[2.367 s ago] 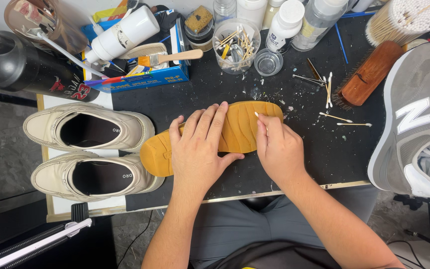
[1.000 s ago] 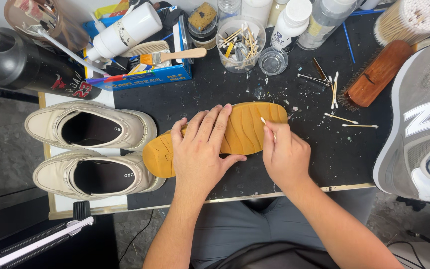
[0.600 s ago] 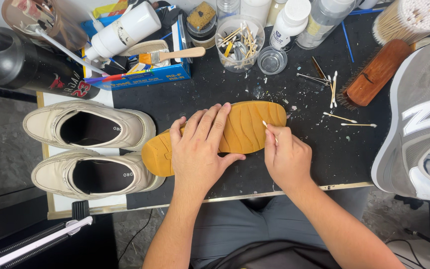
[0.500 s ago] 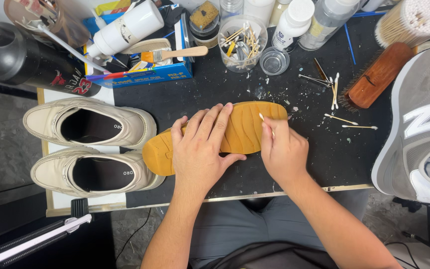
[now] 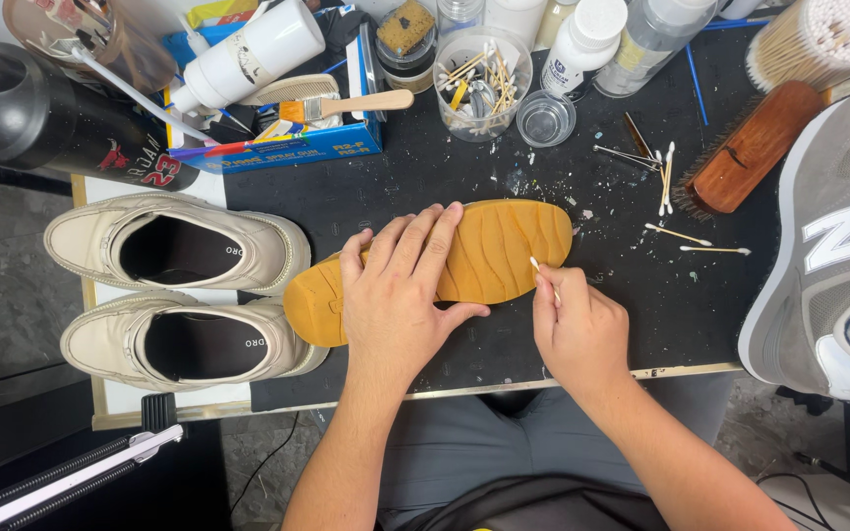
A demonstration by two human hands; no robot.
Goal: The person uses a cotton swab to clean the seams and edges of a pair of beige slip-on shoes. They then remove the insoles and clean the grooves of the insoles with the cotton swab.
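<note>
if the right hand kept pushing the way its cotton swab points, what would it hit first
The right hand aims its cotton swab up and left, the tip already at the near edge of the upturned tan shoe sole. It would most likely meet that sole first, though actual contact is hard to judge.

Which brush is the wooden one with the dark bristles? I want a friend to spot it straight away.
Start at the big grey sneaker on the right edge of the black work mat. Just left of its toe lies the brush, tilted. Its reddish-brown wooden back sets it apart from the thin cotton swabs scattered beside it.
</note>
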